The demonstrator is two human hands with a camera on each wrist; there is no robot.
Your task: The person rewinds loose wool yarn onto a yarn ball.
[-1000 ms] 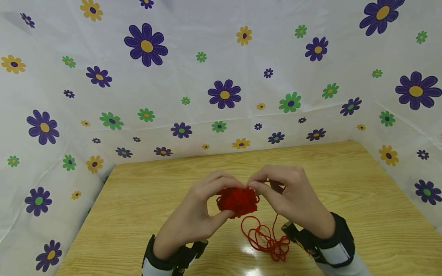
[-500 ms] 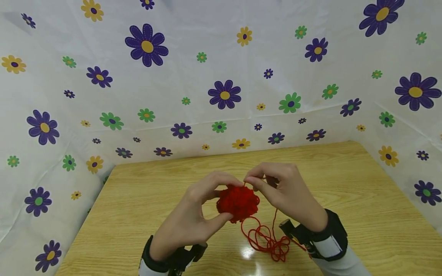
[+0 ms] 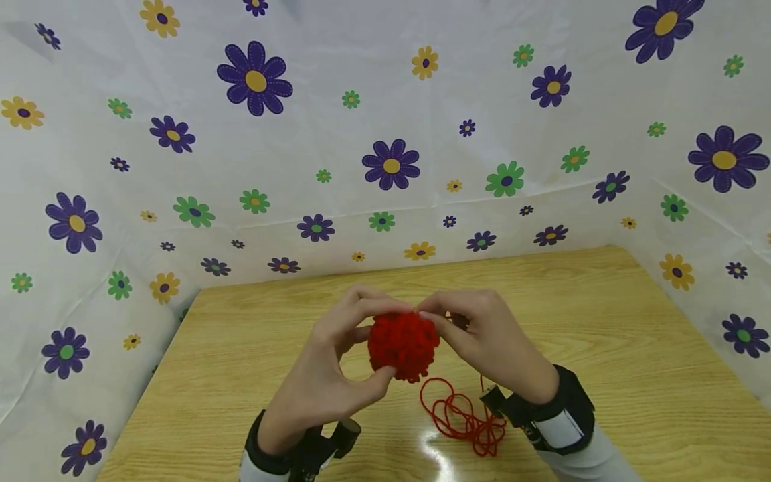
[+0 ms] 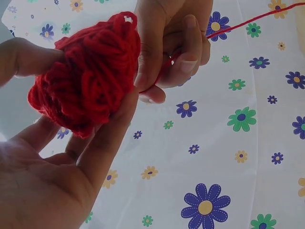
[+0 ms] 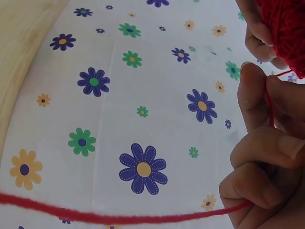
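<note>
A ball of red yarn [image 3: 405,345] is held above the table between the thumb and fingers of my left hand [image 3: 337,361]. In the left wrist view the yarn ball [image 4: 90,76] shows loose strands and a small loop at its top. Close at its right side, my right hand [image 3: 488,335] pinches the yarn strand between thumb and forefinger. The right wrist view shows this strand [image 5: 143,219] running through the curled fingers of the right hand [image 5: 267,157] and on to the ball.
A loose tangle of red yarn [image 3: 466,422] lies on the wooden table [image 3: 271,321] below the hands. A white cloth with printed flowers [image 3: 325,120] stands behind the table and along its sides. Each wrist wears a black strap with a camera.
The yarn ball has turned in my left hand and shifted slightly left and up. My right hand has drawn left with the strand, now against the ball's top right.
</note>
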